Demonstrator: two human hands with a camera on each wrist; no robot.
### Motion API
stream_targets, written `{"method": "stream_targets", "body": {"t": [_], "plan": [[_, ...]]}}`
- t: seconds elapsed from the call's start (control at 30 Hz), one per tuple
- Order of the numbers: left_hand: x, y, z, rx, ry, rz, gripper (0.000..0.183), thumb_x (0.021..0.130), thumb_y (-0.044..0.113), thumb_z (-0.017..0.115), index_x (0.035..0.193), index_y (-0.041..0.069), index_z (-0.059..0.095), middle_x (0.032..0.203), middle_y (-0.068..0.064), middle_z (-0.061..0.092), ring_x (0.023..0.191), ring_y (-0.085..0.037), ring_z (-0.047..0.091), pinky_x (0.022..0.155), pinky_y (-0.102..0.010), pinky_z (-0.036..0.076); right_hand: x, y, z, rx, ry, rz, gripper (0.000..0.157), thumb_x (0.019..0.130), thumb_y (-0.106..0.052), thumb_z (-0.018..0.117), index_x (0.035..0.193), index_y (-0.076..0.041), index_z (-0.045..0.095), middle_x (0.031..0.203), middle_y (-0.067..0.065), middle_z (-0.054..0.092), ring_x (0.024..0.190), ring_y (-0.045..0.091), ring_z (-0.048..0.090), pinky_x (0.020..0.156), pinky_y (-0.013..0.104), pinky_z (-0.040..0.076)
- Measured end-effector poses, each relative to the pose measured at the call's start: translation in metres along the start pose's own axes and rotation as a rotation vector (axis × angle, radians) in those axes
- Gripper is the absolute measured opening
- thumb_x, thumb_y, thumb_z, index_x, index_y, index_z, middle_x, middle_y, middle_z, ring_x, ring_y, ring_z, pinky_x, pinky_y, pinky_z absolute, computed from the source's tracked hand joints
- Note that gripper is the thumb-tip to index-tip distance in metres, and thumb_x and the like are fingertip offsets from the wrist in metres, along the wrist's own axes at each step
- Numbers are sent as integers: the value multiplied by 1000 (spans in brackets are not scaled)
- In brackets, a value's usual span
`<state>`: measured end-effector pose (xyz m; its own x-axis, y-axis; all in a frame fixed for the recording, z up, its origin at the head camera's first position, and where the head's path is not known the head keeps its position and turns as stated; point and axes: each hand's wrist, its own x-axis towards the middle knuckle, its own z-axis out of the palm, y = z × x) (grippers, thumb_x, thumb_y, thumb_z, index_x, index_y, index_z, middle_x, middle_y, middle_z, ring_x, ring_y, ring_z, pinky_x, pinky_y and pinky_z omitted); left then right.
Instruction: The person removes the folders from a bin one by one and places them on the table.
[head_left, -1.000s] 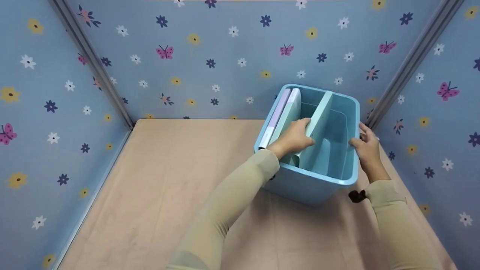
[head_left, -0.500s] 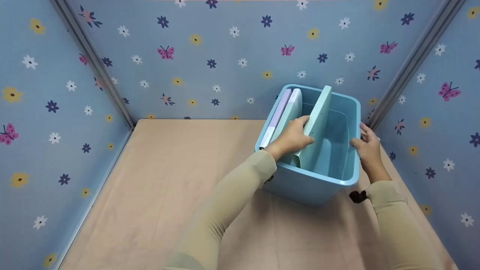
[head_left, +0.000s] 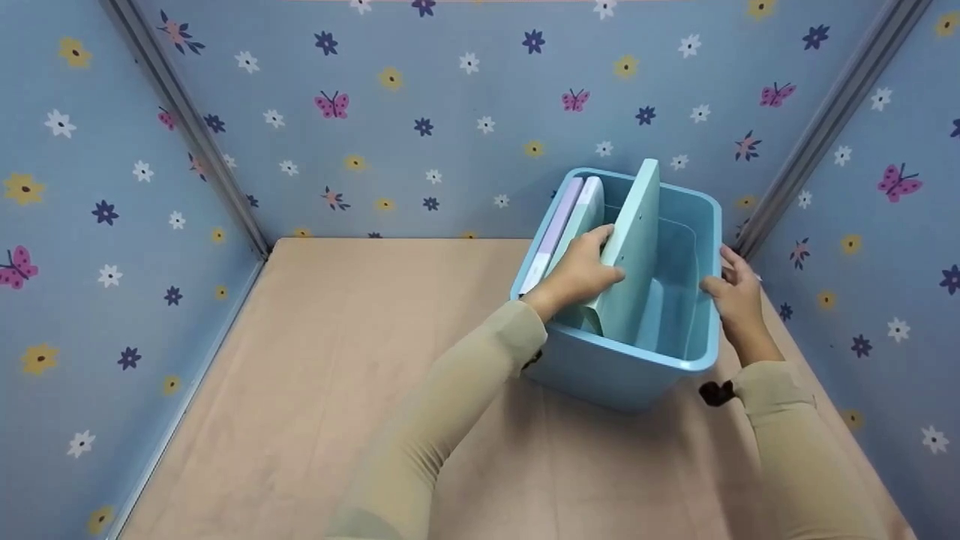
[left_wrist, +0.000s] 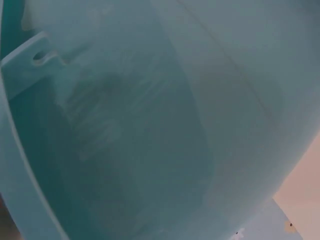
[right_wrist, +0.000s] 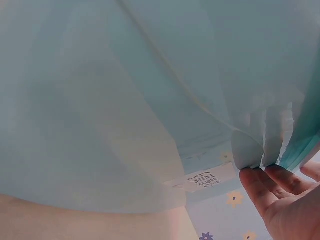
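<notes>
A mint-green file binder (head_left: 637, 247) stands on edge in a light-blue plastic bin (head_left: 615, 375), its far top corner above the rim. My left hand (head_left: 581, 274) pinches its near upper edge, thumb on the right face and fingers to the left. My right hand (head_left: 739, 304) grips the bin's right rim, thumb over the edge; in the right wrist view its fingertips (right_wrist: 272, 172) touch the outer wall. Two more binders lean at the bin's left side: a lilac one (head_left: 561, 225) and a mint one with a white spine (head_left: 589, 210). The left wrist view shows only blue bin wall (left_wrist: 150, 130).
A beige tabletop (head_left: 337, 360) stretches left of the bin and in front of it. Blue flowered panels (head_left: 450, 105) enclose the back and both sides, with grey metal posts (head_left: 187, 120) at the corners. The bin stands near the back right corner.
The mint-green binder has risen at its far end and shifted slightly left, with my left hand moving along with it. My right hand and the bin stay in place.
</notes>
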<state>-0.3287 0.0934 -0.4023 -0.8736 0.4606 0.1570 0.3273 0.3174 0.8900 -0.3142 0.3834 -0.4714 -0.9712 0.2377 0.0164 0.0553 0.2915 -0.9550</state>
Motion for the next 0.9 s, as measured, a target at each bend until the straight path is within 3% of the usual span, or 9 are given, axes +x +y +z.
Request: {"method": "stream_targets", "body": {"t": [0.13,0.4,0.9], "plan": [[-1,1,-4,-27,12,-6,78,98,2,67,170,3,34,161,-15,55,125,-22,65,100,-43,61,1,0,0,-7,3,-1,85,99,-6,50,176,-15,15,173,26,35,153,45,45,122,62,44],[-1,3,-11,-61,44,3,79,97,2,67,169,3,35,163,-17,54,130,-27,65,101,-46,61,0,-1,0,-7,1,-15,86,98,-6,50,176,-16,17,169,27,41,148,42,50,102,39,50],[-7,-1,-21,-186,112,16,80,96,-1,66,169,2,35,169,-19,48,139,-34,61,105,-54,60,-1,-1,-1,-13,-2,-5,85,98,-7,51,176,-16,17,170,27,40,147,40,50,97,32,50]]}}
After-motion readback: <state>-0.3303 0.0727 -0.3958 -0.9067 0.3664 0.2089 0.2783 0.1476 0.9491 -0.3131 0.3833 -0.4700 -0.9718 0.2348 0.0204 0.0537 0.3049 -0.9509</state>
